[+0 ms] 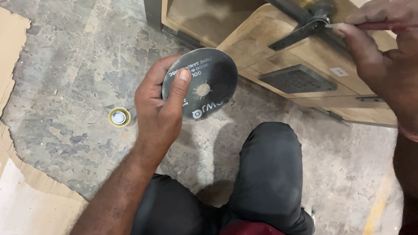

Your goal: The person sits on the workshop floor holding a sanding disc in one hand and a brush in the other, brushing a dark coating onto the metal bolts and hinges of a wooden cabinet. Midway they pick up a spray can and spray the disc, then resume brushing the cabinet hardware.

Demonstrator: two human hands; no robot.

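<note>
Cardboard sheet (0,124): a torn, tan sheet lying flat along the left edge of the concrete floor (72,57).
Floor: grey, mottled and worn concrete, running under everything in view.
Small can (119,117): a round, yellow-rimmed tin standing open on the floor, just left of the left wrist and apart from it.
Left hand (159,109): raised above the floor, fingers clamped on the sanding disc, the thumb pressed flat across its face and the other fingers hidden behind it.
Sanding disc (205,89): a dark grey round disc with a pale centre hole and white printing, held in the left hand, tilted toward the camera, in the air between the small can and the wooden cabinet.
Knee (267,175): bent, in dark trousers, below the disc.
Wooden cabinet (271,45): light wood with dark metal framing, at upper right; a black metal bracket (300,33) lies across its panel.
Thin tool (383,26): a slim reddish shaft whose pale tip meets the bracket.
Right hand (396,59): at the upper right edge, fingers closed together around the thin tool.
</note>
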